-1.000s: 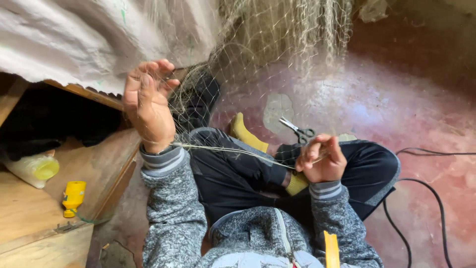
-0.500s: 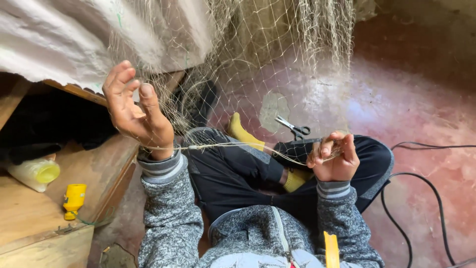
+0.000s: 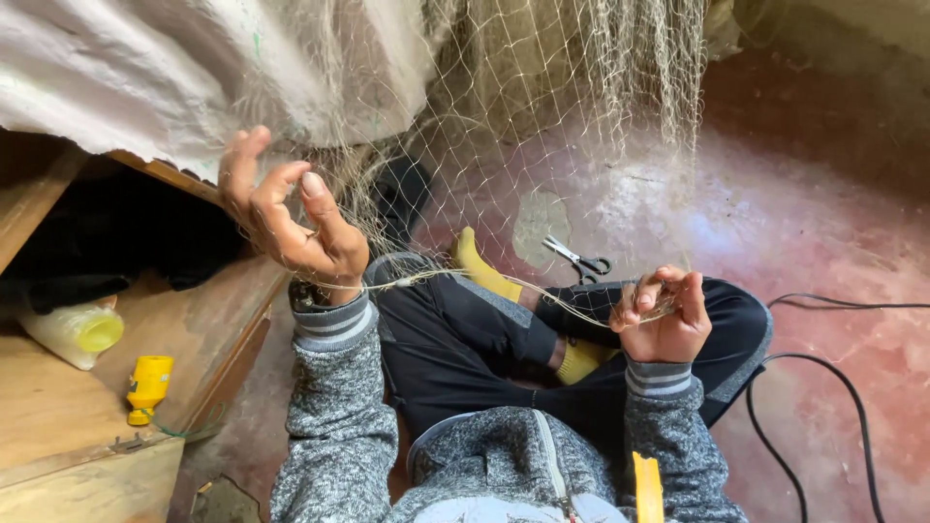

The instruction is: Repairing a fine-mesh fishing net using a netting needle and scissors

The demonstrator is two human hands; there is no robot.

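Observation:
A pale fishing net point(image 3: 504, 126) hangs from above and drapes over my crossed legs. My left hand point(image 3: 291, 218) is raised at the left with fingers curled into the mesh, pulling it taut. My right hand point(image 3: 664, 315) sits lower at the right, closed on a bunched part of the net and its cord. A thick edge cord point(image 3: 484, 281) runs stretched between the two hands. Small scissors point(image 3: 579, 260) lie on the reddish floor just beyond my right knee.
A wooden bench point(image 3: 68, 407) at the left holds a yellow-capped bottle point(image 3: 76, 331) and a small yellow spool point(image 3: 148, 385). White cloth point(image 3: 145, 68) hangs above it. Black cables point(image 3: 833, 387) curl over the floor at the right. A yellow tool point(image 3: 646, 489) rests on my lap.
My left hand has turned and curled its fingers into the net, moving slightly left. My right hand has shifted right and lower, keeping the cord stretched.

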